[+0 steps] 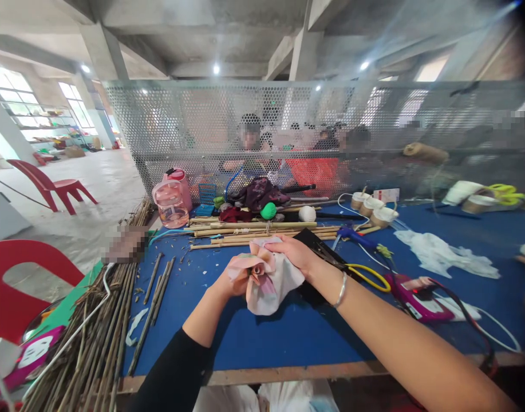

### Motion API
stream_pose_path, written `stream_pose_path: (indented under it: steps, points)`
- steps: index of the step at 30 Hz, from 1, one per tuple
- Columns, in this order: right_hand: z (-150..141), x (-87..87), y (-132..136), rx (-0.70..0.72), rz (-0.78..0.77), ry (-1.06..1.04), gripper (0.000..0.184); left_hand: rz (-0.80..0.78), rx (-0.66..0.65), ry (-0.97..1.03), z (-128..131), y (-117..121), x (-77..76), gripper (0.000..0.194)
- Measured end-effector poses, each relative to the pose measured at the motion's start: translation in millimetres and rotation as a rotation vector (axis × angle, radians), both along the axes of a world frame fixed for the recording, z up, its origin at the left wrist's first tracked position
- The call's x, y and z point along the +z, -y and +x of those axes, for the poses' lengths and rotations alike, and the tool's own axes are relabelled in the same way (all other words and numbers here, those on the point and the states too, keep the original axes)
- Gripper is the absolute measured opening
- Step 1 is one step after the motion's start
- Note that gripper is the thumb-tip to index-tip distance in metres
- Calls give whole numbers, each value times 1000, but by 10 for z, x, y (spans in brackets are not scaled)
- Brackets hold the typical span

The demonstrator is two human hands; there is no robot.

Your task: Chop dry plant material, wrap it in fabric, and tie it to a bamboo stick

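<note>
Pink-and-white flower (pixel 276 290) with broad, soft petals sits at the centre of the frame, held up over the blue tabletop (pixel 236 343). The left hand (pixel 228 281) is curled in at its left side, gripping it, fingers mostly hidden by the petals. The right hand (pixel 297 254) pinches a petal at the upper right, thumb laid along it, the other fingers out of sight behind. Just beyond the hands, pale sticks (pixel 262 226) lie crosswise, with a green ball (pixel 268 211) and a white ball (pixel 307 214) behind them. Right of centre are a blue glue gun (pixel 351 233) and a magenta device (pixel 421 303); a bundle of brown twigs (pixel 99 332) fills the lower left. A perforated panel (pixel 193 123) spans the upper middle.
</note>
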State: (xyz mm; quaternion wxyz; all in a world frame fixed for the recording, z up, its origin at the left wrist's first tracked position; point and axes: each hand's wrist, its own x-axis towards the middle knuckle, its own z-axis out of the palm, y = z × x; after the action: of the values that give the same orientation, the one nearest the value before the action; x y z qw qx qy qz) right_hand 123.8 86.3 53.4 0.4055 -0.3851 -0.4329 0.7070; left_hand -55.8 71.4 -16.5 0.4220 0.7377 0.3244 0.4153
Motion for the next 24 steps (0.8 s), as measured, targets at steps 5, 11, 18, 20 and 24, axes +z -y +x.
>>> stream_pose_path:
  steps: [5,11,18,20,24]
  points:
    - [-122,174,-32,-96,88,47,28,419,-33,-285,11,-14,76,27]
    - [-455,196,23,-39,41,8,31,314,130,-358,44,-39,-18,17]
    - [-294,268,-38,-125,321,271,46,39,356,81,49,40,117,18]
    - [-144,124,-10,-290,419,336,65,18,428,197,32,56,179,22]
    - [-50,-288,187,155,403,247,90,56,442,253,18,93,248,23]
